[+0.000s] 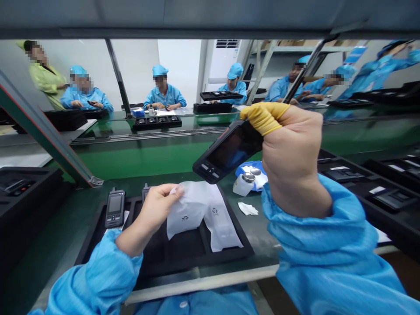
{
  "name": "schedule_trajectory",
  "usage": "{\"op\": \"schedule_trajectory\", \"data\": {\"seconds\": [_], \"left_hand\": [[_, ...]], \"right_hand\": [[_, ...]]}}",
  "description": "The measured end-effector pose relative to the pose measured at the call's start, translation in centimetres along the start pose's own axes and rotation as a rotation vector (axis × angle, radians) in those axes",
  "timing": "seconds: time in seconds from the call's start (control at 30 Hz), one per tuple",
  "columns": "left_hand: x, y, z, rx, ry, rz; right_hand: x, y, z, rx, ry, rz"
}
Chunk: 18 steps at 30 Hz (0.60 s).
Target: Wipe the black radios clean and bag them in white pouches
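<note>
My right hand (pixel 288 131), with yellow finger covers, grips a black handheld radio (pixel 226 151) by its upper end, tilted above the bench with its screen toward me. My left hand (pixel 157 210) pinches the edge of a white plastic bag (pixel 187 214) printed with a recycling mark. The bag hangs over a black foam tray (pixel 193 251). Beside it in the tray lies a second white bag (pixel 223 223), with something inside that I cannot make out. Another handheld radio (pixel 115 208) rests at the tray's left, and one more is partly hidden behind my left hand.
A white bottle with a metal top (pixel 244 183) stands by a blue box (pixel 260 177) behind the tray. A crumpled white wipe (pixel 247 208) lies nearby. Black trays (pixel 348 170) with devices line the right side. A slanted post (pixel 49 135) rises at left. Several people work opposite.
</note>
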<state>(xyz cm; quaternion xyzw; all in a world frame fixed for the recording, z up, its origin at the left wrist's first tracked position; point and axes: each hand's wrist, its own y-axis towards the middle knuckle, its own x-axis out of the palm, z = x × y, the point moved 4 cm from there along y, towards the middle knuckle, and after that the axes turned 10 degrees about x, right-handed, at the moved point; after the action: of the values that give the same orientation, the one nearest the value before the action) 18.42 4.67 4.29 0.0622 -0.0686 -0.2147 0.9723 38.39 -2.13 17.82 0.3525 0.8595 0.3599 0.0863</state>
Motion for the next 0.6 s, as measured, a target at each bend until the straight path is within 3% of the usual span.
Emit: {"op": "schedule_trajectory", "data": {"seconds": [0.23, 0.4, 0.6], "left_hand": [[-0.3, 0.3, -0.3, -0.002, 0.139, 0.069], [0.1, 0.1, 0.0, 0.078, 0.194, 0.086], [0.3, 0.0, 0.2, 0.073, 0.205, 0.089]], "right_hand": [[-0.1, -0.1, 0.3, 0.003, 0.013, 0.029], [1.2, -0.8, 0.2, -0.006, 0.047, 0.022], [2.6, -1.7, 1.1, -0.064, 0.012, 0.004]]}}
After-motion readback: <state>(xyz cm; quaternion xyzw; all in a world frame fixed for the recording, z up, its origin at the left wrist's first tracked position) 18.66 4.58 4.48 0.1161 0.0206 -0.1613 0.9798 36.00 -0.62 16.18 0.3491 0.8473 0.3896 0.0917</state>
